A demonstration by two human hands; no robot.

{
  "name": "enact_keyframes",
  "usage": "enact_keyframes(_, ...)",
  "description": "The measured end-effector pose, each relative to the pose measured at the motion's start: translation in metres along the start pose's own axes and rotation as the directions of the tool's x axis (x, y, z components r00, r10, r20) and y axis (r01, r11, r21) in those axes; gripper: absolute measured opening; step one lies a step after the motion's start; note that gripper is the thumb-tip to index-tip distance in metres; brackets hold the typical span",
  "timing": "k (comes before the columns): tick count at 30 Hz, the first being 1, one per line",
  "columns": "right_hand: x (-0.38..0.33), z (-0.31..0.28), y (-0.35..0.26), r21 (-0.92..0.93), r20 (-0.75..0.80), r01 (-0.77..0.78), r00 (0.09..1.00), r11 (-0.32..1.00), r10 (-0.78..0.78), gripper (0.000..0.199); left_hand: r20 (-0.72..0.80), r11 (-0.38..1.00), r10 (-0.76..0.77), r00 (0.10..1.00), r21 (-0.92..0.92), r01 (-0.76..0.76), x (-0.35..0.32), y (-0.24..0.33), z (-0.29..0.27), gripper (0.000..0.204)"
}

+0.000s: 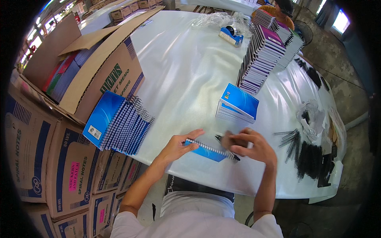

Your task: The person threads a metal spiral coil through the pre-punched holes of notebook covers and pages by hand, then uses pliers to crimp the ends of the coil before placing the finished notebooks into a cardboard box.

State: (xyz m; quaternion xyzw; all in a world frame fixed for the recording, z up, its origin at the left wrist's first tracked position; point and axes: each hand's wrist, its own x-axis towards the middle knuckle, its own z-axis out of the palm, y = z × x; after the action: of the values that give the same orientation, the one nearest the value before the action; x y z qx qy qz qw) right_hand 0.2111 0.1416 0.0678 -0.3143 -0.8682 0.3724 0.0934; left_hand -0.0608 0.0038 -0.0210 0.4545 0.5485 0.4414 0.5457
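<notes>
A small blue spiral notebook (pixel 209 154) lies at the near edge of the table with a light wire coil along its upper side. My left hand (pixel 178 146) grips its left end between thumb and fingers. My right hand (pixel 256 147) is bent over the coil's right end, its fingertips smeared by motion beside a brownish blur. What it holds, if anything, cannot be made out. Black tips of a tool or part (pixel 237 157) show by the right hand. Just beyond lies a short stack of blue-covered pads (pixel 238 104).
Coiled blue notebooks (pixel 126 125) are stacked at the left beside an open carton (pixel 115 79). Tall notebook stacks (pixel 262 59) stand at the far right, near a blue tape dispenser (pixel 231 37). Loose black coils (pixel 307 158) lie at the right. Closed cartons (pixel 67 162) stand left of the table.
</notes>
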Motion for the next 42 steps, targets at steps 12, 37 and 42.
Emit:
enact_keyframes(12, -0.016, 0.101, 0.038, -0.566, -0.419, -0.039, 0.874, 0.824, -0.246, 0.048, -0.246, 0.737, 0.467, 0.85, 0.639, -0.22, -0.003, -0.006, 0.029, 0.061)
enact_keyframes(37, -0.008, 0.096, -0.043, 0.573, 0.18, -0.188, 0.978, 0.798, 0.101, 0.033, -0.198, 0.392, 0.64, 0.742, 0.915, -0.094, -0.017, 0.013, 0.035, 0.074)
enact_keyframes(42, -0.002, 0.076, -0.047, 0.293, -0.117, 0.22, 0.974, 0.93, -0.194, 0.031, -0.139, 0.218, 0.61, 0.78, 0.976, 0.003, -0.069, 0.092, 0.007, 0.069)
